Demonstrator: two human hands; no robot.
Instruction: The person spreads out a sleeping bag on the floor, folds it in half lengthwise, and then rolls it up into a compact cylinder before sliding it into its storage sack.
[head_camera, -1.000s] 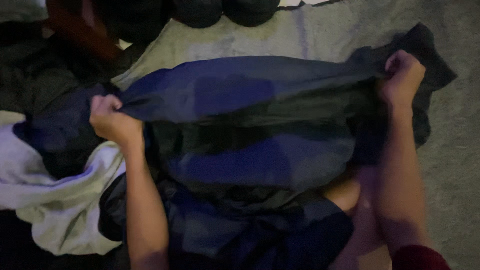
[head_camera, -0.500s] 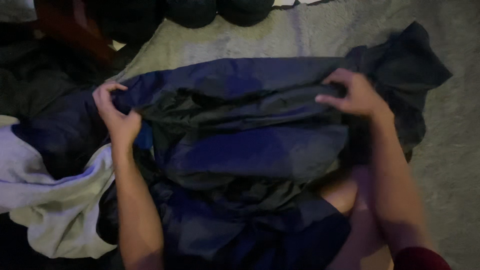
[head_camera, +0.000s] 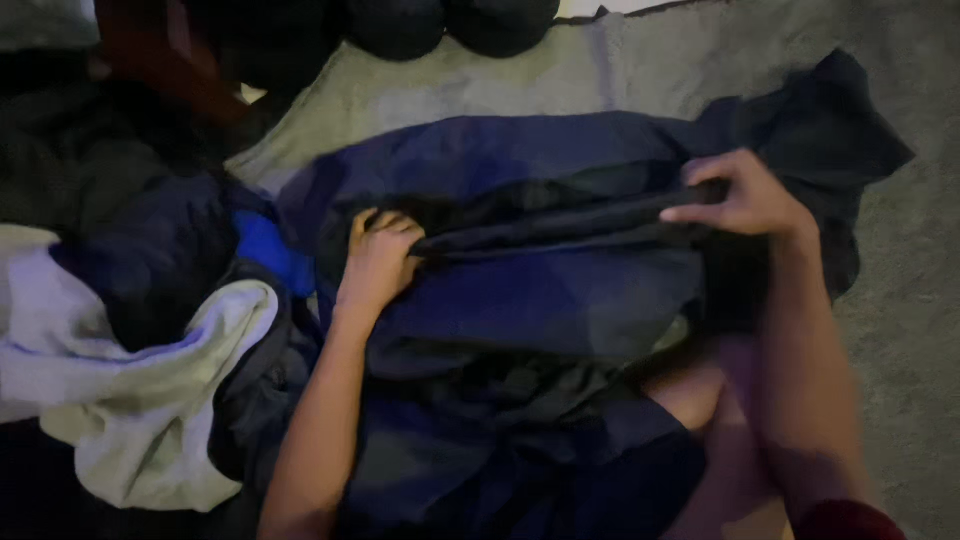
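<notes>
A dark blue garment (head_camera: 520, 290) lies spread across my lap and the grey carpet, folded over itself into a band. My left hand (head_camera: 380, 258) grips the fold's left end with curled fingers. Over at the fold's right end, my right hand (head_camera: 745, 195) pinches the dark cloth between fingers and thumb. A darker part of the garment (head_camera: 830, 130) trails off to the upper right. My bare knee (head_camera: 700, 395) shows under the cloth.
A pile of clothes lies at the left: a white cloth (head_camera: 130, 400), dark pieces (head_camera: 150, 250) and a bright blue bit (head_camera: 265, 250). Two dark round objects (head_camera: 450, 20) sit at the top. A reddish-brown object (head_camera: 170, 60) stands at the top left. Grey carpet (head_camera: 900, 300) runs along the right.
Both hands have moved inward toward each other, bringing the garment's top edge down and folding it over. The left hand shifted right, the right hand left.
</notes>
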